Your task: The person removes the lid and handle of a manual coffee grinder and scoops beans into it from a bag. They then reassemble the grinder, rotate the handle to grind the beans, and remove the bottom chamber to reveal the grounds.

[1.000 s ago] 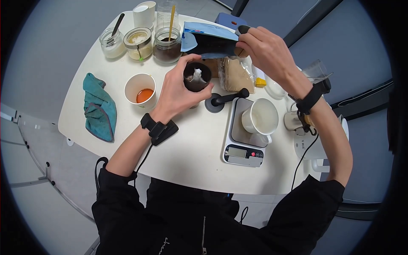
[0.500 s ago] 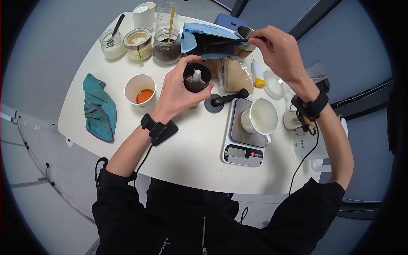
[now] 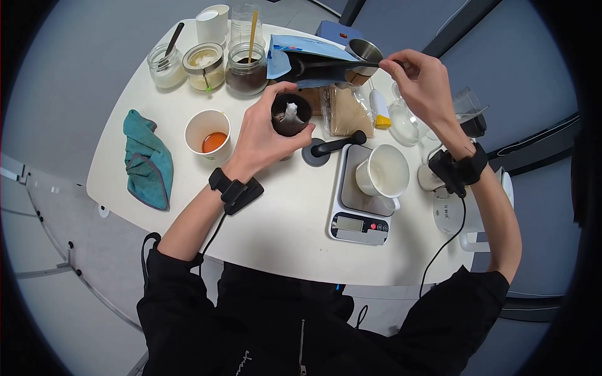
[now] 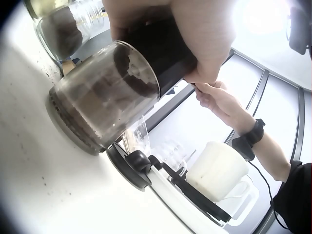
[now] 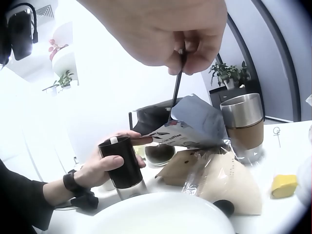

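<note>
My left hand (image 3: pixel 263 135) grips the black upper part of a hand coffee grinder (image 3: pixel 291 116), its top open with a pale spindle in the middle. The grinder's clear lower chamber (image 4: pixel 105 97) stands upright on the table. My right hand (image 3: pixel 423 84) pinches the end of a long thin black handle (image 5: pixel 177 92), likely a spoon's. That handle slants into the open mouth of a blue coffee bag (image 3: pixel 310 44), where its far end is hidden. Fingertips of the left hand are right at the bag's lower edge. The grinder's crank lid (image 3: pixel 318 152) lies beside the grinder.
A scale (image 3: pixel 350 224) bears a white cup (image 3: pixel 384 172). Left are a paper cup (image 3: pixel 207 122) with orange liquid and a teal cloth (image 3: pixel 147 160). Behind stand several jars (image 3: pixel 204 66) and a steel cup (image 3: pixel 364 50). Packed paper filters (image 3: pixel 351 113) lie below the bag.
The right hand has drawn away to the right and slightly down, showing more of the black handle and the steel cup. The left hand and grinder have stayed in place.
</note>
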Demonstrator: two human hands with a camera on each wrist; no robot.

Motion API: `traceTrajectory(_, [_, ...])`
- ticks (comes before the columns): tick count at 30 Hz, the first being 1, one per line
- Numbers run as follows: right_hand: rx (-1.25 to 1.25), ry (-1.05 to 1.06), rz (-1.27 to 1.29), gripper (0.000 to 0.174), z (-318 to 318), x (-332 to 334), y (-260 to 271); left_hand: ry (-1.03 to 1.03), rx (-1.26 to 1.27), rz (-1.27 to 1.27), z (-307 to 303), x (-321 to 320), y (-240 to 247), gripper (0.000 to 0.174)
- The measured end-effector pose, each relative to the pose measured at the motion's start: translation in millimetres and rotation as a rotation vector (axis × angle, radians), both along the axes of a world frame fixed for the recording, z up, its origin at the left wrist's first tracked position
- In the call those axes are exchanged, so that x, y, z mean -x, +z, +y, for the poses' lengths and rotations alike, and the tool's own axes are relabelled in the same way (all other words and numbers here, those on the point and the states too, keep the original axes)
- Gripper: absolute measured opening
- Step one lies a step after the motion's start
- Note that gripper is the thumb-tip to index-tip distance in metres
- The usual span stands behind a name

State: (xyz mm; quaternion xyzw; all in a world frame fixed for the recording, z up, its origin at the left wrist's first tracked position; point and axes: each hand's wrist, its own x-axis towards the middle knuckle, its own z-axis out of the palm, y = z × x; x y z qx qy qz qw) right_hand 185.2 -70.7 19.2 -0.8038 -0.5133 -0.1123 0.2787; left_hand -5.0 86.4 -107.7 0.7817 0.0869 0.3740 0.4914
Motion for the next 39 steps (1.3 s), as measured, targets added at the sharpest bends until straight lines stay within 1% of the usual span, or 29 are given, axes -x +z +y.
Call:
traceTrajectory(3, [0.024,-0.07,0.091,0.023,-3.5,1.9,0.3,0.002,0.001,0.001,-0.1,0.0,0.1,0.062])
traceTrajectory(8, [0.017,-0.121,0.197,0.025,-9.2,3.5,-2.1,-0.002,-0.005,-0.01,0.3,-0.3,-1.0,0.062])
traceTrajectory(11, [0.013,-0.185,0.445,0.028,-11.6,7.5,-0.8,-0.005,-0.005,-0.008,0.4,-0.2,-1.0,0.062])
traceTrajectory(19, [0.016,-0.232,0.61,0.029,-24.2,14.3,7.1,-0.016,0.013,0.015,0.3,1.2,1.0,0.064])
traceTrajectory(28, [0.013,-0.258,0.597,0.025,-64.8,31.5,30.9,-0.036,-0.008,0.003,0.3,0.3,0.0,0.07])
traceTrajectory(32, [-0.026,-0.171,0.631,0.023,-80.3,41.4,34.4,-0.039,-0.02,-0.016,2.3,0.8,-2.3,0.07])
traceTrajectory(36, [-0.01,-0.173,0.567,0.021,-86.7,57.8,34.2,-0.043,-0.032,-0.012,2.6,1.8,-3.0,0.071])
traceTrajectory(39, [-0.079,-0.086,0.437,0.017,-87.9,63.1,28.3,-0.051,-0.026,-0.008,2.4,2.1,-3.2,0.071])
